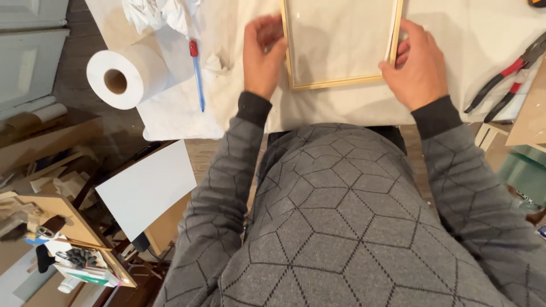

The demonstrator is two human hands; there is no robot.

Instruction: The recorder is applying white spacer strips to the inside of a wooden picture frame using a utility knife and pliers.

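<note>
Fingers of left hand (263, 54) and right hand (418, 65) grip the wooden frame (338, 82) — its top cut off.

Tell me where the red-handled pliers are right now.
The red-handled pliers lie at the right edge of the head view on the cloth-covered table, just right of the right hand gripping the wooden frame.

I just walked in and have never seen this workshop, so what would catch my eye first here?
First, the light wooden frame lying flat on the cloth-covered table, with the left hand and right hand gripping its two sides. Next, the white paper roll at the table's left edge beside a blue and red pen, and the red-handled pliers at far right.
</note>
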